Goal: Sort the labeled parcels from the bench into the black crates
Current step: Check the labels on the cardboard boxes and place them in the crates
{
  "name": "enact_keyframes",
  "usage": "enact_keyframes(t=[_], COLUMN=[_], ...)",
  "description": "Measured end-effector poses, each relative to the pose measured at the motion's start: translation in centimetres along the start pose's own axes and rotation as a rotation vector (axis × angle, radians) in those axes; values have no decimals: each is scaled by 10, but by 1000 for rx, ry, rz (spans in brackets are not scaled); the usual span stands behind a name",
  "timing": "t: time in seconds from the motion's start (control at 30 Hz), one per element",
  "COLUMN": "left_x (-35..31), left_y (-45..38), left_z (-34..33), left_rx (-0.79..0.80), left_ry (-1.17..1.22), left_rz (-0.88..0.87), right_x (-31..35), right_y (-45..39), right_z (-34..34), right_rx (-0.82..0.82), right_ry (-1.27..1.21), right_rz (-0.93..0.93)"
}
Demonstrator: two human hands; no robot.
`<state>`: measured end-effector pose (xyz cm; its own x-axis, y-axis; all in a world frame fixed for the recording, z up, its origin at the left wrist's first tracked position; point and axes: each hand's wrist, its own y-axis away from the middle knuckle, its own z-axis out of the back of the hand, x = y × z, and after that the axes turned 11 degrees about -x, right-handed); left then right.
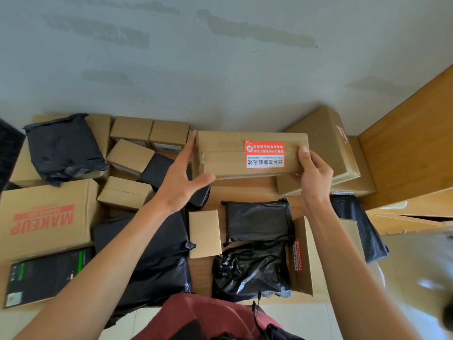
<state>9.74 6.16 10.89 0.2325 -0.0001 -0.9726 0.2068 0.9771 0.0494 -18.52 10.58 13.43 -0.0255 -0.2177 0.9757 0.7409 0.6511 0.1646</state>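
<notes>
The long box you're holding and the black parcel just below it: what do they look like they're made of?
Long box: plain brown corrugated cardboard by the look, matte, taped seam, red-and-white paper label. Black parcel: thin glossy plastic film, probably a poly mailer, wrinkled with sheen.

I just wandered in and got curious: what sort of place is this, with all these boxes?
Probably a small parcel-sorting room: cardboard boxes like the long box being handled, black plastic mailer bags, and a wooden bench against a plain wall.
</notes>
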Motion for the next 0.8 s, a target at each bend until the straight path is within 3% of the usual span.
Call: enact_keyframes(t=[0.1, 0.17, 0.37, 0.7, 0.8], left_x=[-7, -5, 2, 5, 9], left_y=[-2, -8, -19, -27, -27], left_z=[1, 2, 15, 20, 19], left_rx=[9, -74, -216, -319, -332], left_ry=[-70, -91, 106, 320, 331], left_rz=[-135, -156, 57, 330, 376], right_x=[9, 14, 21, -35, -47], right_y=[-4, -6, -3, 0, 1], right_z=[-2, -3, -4, 14, 14], right_rx=[-11, -10, 65, 304, 248], right_ry=[30, 63, -17, 269, 188], right_rz=[-38, -31, -6, -51, -114])
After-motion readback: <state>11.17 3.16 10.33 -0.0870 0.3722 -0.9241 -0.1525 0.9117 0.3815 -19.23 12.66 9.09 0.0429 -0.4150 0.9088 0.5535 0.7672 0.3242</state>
